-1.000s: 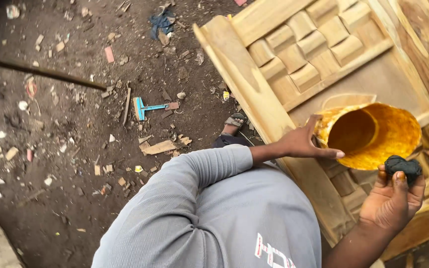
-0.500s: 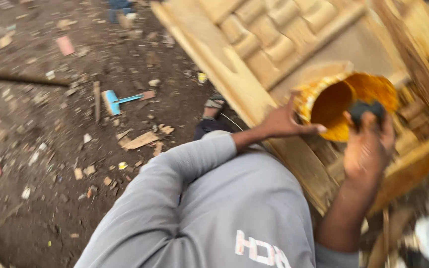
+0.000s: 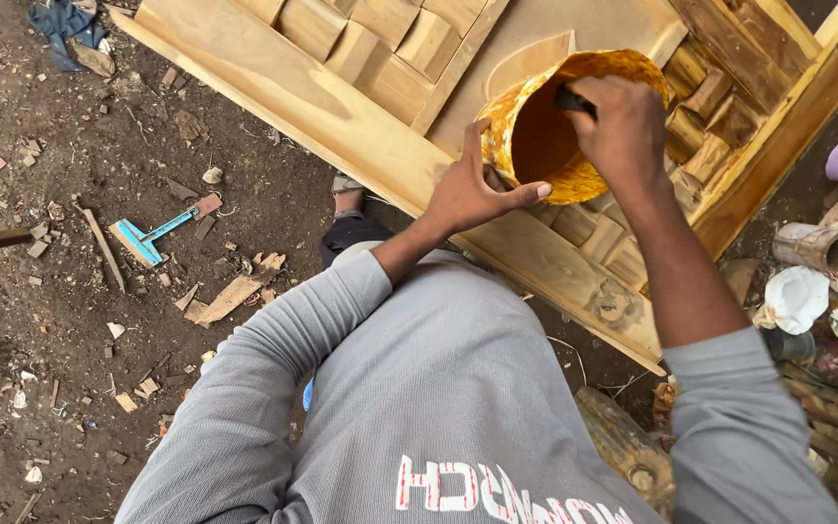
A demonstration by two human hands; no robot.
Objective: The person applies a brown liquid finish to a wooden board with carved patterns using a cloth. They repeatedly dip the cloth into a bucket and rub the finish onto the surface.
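L hand [image 3: 472, 194] grips yellow tub [image 3: 560, 126] w/ fingers wrapped; R hand [image 3: 623, 126] pinches dark pad [image 3: 574, 100] at rim. Risk: tilted tub slips, spills on carved door [image 3: 341, 107].

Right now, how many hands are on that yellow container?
2. The left hand grips the yellow container by its near rim; the right hand reaches over its mouth, holding a dark object. No other hands show.

One head camera looks steeply down, close above the fingers [image 3: 521, 191], with dirt ground [image 3: 70, 320] beyond them.
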